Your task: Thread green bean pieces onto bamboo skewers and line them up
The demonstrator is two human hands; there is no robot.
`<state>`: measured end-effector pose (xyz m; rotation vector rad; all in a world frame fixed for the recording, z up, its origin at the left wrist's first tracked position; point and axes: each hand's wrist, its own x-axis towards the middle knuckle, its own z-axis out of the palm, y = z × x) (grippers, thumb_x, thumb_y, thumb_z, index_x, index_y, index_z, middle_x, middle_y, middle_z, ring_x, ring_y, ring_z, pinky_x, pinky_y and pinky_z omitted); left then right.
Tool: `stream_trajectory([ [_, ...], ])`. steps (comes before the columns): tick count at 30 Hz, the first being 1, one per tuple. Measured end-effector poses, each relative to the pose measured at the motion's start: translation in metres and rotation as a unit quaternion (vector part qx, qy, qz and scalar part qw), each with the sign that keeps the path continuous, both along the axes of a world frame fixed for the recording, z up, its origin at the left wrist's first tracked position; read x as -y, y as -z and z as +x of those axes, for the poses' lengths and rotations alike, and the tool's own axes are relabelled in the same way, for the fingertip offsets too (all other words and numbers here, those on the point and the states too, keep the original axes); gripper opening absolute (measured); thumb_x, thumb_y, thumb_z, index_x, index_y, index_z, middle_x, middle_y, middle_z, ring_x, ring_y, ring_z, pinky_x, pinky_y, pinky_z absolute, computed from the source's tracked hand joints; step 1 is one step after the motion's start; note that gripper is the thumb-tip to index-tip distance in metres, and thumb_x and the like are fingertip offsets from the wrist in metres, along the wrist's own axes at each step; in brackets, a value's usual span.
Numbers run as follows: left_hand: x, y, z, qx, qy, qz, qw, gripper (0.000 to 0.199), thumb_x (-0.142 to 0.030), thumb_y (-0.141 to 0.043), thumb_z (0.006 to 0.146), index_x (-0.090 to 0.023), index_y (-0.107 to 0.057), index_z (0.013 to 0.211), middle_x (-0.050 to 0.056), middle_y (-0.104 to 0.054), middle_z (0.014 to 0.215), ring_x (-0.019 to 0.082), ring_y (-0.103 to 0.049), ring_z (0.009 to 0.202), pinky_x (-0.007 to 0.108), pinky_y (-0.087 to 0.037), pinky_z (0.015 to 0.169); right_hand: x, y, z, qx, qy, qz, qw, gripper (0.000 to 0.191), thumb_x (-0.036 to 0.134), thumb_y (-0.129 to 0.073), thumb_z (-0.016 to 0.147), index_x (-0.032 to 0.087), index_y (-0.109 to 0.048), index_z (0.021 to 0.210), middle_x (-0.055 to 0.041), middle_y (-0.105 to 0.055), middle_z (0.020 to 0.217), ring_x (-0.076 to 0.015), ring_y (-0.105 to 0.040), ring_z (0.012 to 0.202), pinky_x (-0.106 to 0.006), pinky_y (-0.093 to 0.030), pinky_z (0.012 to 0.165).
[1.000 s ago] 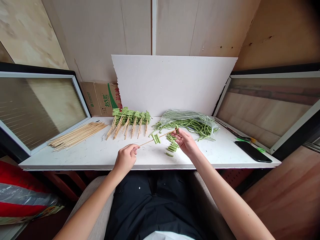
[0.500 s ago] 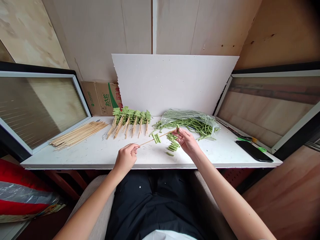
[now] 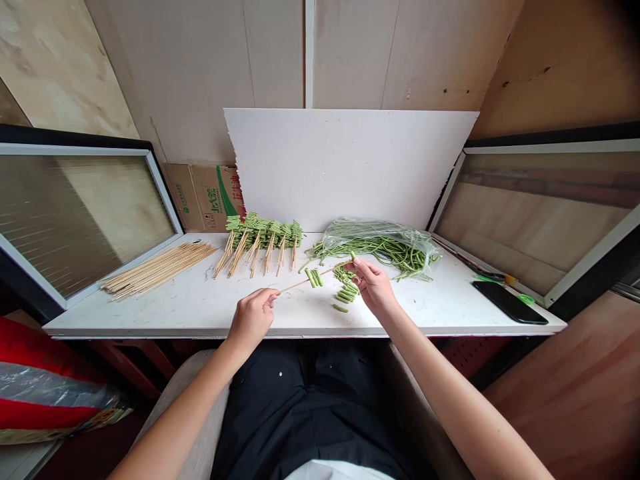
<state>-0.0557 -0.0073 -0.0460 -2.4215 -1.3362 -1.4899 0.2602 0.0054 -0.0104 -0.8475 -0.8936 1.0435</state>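
Observation:
My left hand (image 3: 253,316) is closed on the lower end of a thin wooden skewer (image 3: 294,285), which slants up to the right. Several short green bean pieces (image 3: 315,277) sit side by side on its middle. At the skewer's upper end, my right hand (image 3: 374,287) pinches another bean piece (image 3: 353,256). Below the skewer, loose cut bean pieces (image 3: 347,292) lie on the white table (image 3: 200,320). Bundled finished skewers of beans (image 3: 263,231) rest behind my left hand, with their bare sticks toward me.
Bare skewers (image 3: 159,269) lie at the left. Long beans (image 3: 395,250) in a clear plastic bag (image 3: 370,230) are at the back right. A black phone (image 3: 509,303) and scissors (image 3: 480,270) lie at the right. A cardboard box (image 3: 200,197) stands behind.
The bean piece in my right hand has shifted slightly left and down at the skewer's end. My left hand keeps nearly the same place.

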Motion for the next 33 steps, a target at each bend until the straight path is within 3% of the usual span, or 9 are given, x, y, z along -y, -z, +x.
stream_trajectory([
  [6, 0.0, 0.0, 0.0, 0.008, 0.0, -0.002, 1.0, 0.037, -0.002, -0.046, 0.082, -0.02, -0.077, 0.092, 0.004, -0.075, 0.078, 0.019, -0.074, 0.075, 0.026, -0.058, 0.073, 0.002, -0.001, -0.008, 0.01, 0.015, 0.03, 0.999, 0.034, 0.052, -0.096, 0.068, 0.026, -0.081, 0.084, -0.0051, -0.075, 0.092, -0.0244, -0.069, 0.095, -0.032, -0.049, 0.062],
  [11, 0.005, 0.001, 0.008, 0.015, 0.02, -0.002, 1.0, 0.037, -0.001, -0.046, 0.082, -0.02, -0.076, 0.092, 0.004, -0.075, 0.078, 0.018, -0.073, 0.073, 0.025, -0.058, 0.071, 0.006, 0.016, -0.03, 0.067, 0.003, 0.05, 0.997, 0.026, 0.048, -0.094, 0.072, 0.027, -0.08, 0.073, -0.0019, -0.071, 0.083, -0.0169, -0.061, 0.073, -0.032, -0.048, 0.065],
  [16, 0.012, -0.002, 0.016, 0.022, 0.023, -0.008, 0.999, 0.038, -0.001, -0.045, 0.084, -0.02, -0.076, 0.093, 0.004, -0.075, 0.078, 0.018, -0.073, 0.074, 0.025, -0.059, 0.073, 0.013, 0.029, -0.049, 0.101, -0.017, 0.052, 0.993, 0.026, 0.05, -0.09, 0.077, 0.027, -0.079, 0.072, -0.002, -0.071, 0.084, -0.0166, -0.059, 0.074, -0.032, -0.05, 0.07],
  [20, 0.011, -0.006, 0.013, 0.022, 0.018, -0.019, 0.999, 0.035, -0.003, -0.046, 0.087, -0.021, -0.076, 0.092, 0.003, -0.073, 0.074, 0.018, -0.072, 0.073, 0.025, -0.058, 0.073, 0.011, 0.021, -0.041, 0.115, -0.043, 0.031, 0.992, 0.031, 0.056, -0.09, 0.075, 0.027, -0.081, 0.08, -0.0035, -0.076, 0.096, -0.0162, -0.06, 0.072, -0.032, -0.049, 0.065],
  [23, 0.007, -0.008, 0.008, 0.029, 0.009, -0.023, 0.999, 0.033, -0.004, -0.047, 0.087, -0.02, -0.076, 0.092, 0.003, -0.071, 0.072, 0.018, -0.071, 0.071, 0.026, -0.058, 0.072, 0.003, 0.009, -0.017, 0.173, -0.056, 0.052, 0.982, 0.037, 0.064, -0.083, 0.08, 0.028, -0.084, 0.09, -0.0068, -0.078, 0.107, -0.0228, -0.067, 0.088, -0.034, -0.05, 0.07],
  [25, 0.004, -0.008, 0.005, 0.036, 0.002, -0.029, 0.999, 0.032, -0.005, -0.048, 0.087, -0.021, -0.076, 0.092, 0.003, -0.071, 0.073, 0.019, -0.071, 0.072, 0.025, -0.058, 0.073, -0.004, 0.003, 0.006, 0.257, -0.02, 0.066, 0.964, 0.039, 0.065, -0.078, 0.085, 0.028, -0.085, 0.096, -0.0085, -0.078, 0.103, -0.0276, -0.067, 0.094, -0.037, -0.051, 0.075],
  [27, 0.001, -0.008, 0.002, 0.041, -0.001, -0.035, 0.999, 0.032, -0.006, -0.048, 0.087, -0.02, -0.076, 0.093, 0.003, -0.072, 0.074, 0.019, -0.073, 0.075, 0.025, -0.058, 0.075, -0.012, 0.004, 0.031, 0.373, 0.028, 0.076, 0.924, 0.033, 0.059, -0.082, 0.084, 0.028, -0.085, 0.095, -0.0097, -0.078, 0.097, -0.0298, -0.065, 0.093, -0.04, -0.051, 0.08],
  [29, -0.001, -0.006, 0.001, 0.04, -0.002, -0.039, 0.998, 0.032, -0.006, -0.048, 0.087, -0.02, -0.076, 0.092, 0.003, -0.072, 0.074, 0.019, -0.074, 0.077, 0.025, -0.058, 0.075, -0.02, 0.012, 0.051, 0.459, 0.071, 0.08, 0.882, 0.026, 0.053, -0.085, 0.081, 0.027, -0.085, 0.086, -0.0103, -0.075, 0.085, -0.031, -0.062, 0.09, -0.043, -0.051, 0.085],
  [33, -0.002, -0.002, 0.001, 0.032, -0.001, -0.041, 0.999, 0.031, -0.007, -0.047, 0.088, -0.02, -0.075, 0.092, 0.003, -0.073, 0.076, 0.019, -0.074, 0.077, 0.026, -0.058, 0.074, -0.031, 0.038, 0.07, 0.546, 0.099, 0.028, 0.831, 0.017, 0.042, -0.081, 0.083, 0.026, -0.082, 0.077, -0.0118, -0.076, 0.081, -0.0323, -0.063, 0.091, -0.043, -0.05, 0.086],
])
